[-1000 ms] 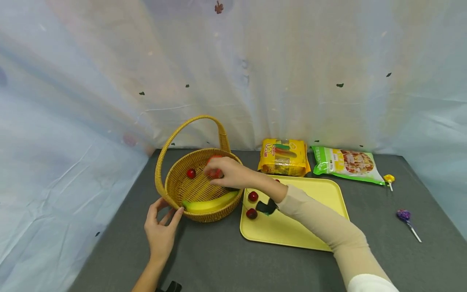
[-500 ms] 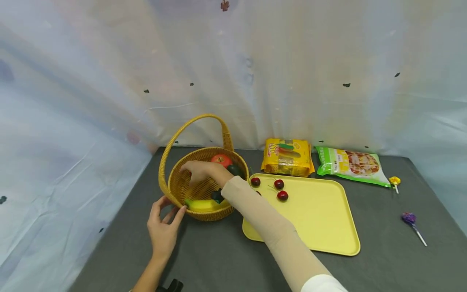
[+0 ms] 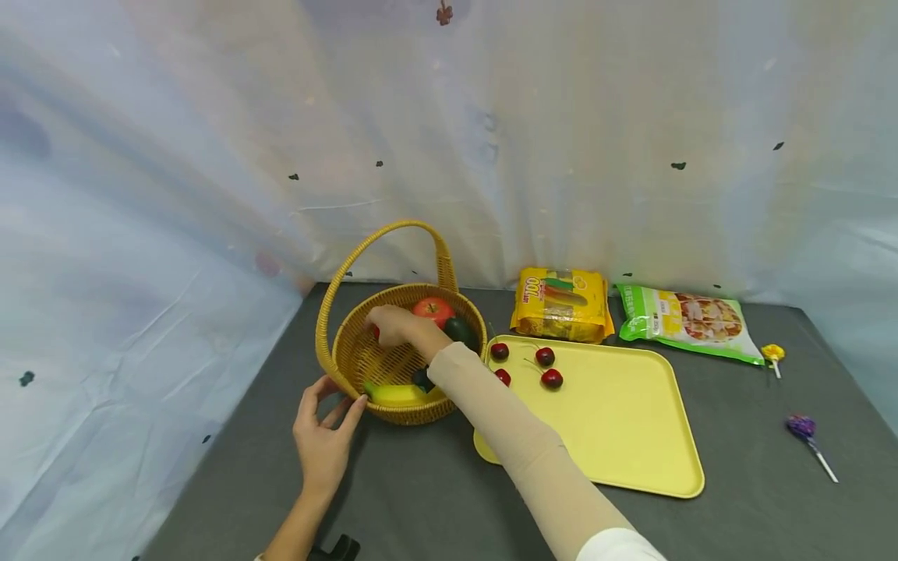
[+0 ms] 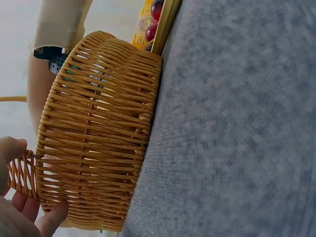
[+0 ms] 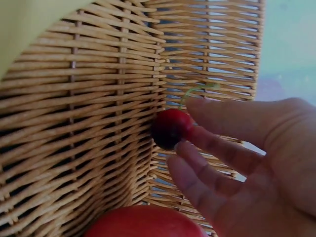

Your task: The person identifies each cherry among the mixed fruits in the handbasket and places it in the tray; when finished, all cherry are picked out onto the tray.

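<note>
- Head view: high, looking forward and down across table [image 3: 421, 499].
- Left wrist: close beside basket [image 4: 98, 138] wall.
- Right wrist: inside same basket.

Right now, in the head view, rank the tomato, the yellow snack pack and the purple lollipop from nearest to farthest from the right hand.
1. Tomato: inside the basket, just right of the right hand.
2. Yellow snack pack: beyond the tray's far edge.
3. Purple lollipop: far right on the table.

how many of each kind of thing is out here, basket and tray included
cherries: 5
tomato: 1
banana: 1
dark green fruit: 1
snack bags: 2
lollipops: 2
basket: 1
tray: 1
total: 14
</note>
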The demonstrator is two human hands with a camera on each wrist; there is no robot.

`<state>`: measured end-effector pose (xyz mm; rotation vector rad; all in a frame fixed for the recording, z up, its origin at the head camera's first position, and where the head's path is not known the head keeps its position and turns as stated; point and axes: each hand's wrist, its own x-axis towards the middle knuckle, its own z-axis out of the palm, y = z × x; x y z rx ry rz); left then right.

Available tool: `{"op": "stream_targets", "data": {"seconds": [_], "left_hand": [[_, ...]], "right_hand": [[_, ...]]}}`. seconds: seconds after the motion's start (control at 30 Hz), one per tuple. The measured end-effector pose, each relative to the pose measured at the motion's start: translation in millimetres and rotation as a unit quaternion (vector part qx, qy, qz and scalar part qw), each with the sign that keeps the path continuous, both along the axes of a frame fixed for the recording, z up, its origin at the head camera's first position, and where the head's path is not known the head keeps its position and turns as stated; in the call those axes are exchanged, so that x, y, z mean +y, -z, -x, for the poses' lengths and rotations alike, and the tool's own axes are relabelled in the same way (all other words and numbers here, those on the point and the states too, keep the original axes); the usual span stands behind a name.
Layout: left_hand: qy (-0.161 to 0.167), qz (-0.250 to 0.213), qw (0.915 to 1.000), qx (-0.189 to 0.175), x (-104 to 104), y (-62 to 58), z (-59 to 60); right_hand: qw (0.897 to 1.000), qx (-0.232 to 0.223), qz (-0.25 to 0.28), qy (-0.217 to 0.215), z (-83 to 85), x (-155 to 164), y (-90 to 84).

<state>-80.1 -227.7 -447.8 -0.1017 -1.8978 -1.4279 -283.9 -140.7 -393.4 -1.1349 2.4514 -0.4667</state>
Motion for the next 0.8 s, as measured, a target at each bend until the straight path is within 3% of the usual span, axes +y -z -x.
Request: {"op": "stream_targets", "data": {"seconds": [0.2, 0.37, 0.6, 0.8], "left_hand": [[0.001, 0.000, 1.0000, 0.010, -8, 14.5, 6.7], [-0.006, 0.010, 0.9999, 0.004, -11, 18.1, 6.0], [-0.004, 0.006, 1.0000, -0.004, -12, 20.5, 5.7], [-0.003, 0.007, 1.0000, -0.004, -12, 20.2, 6.2]], "right_hand": [[1.000, -0.008, -0.005, -0.017, -0.1, 3, 3.7], [0.998, -0.037, -0.001, -0.048, -4.6, 6, 6.5], [0.988, -0.114, 0.033, -0.100, -10.1, 1, 6.5], [0.988, -0.104, 0.020, -0.114, -20.0, -7, 6.3]]}}
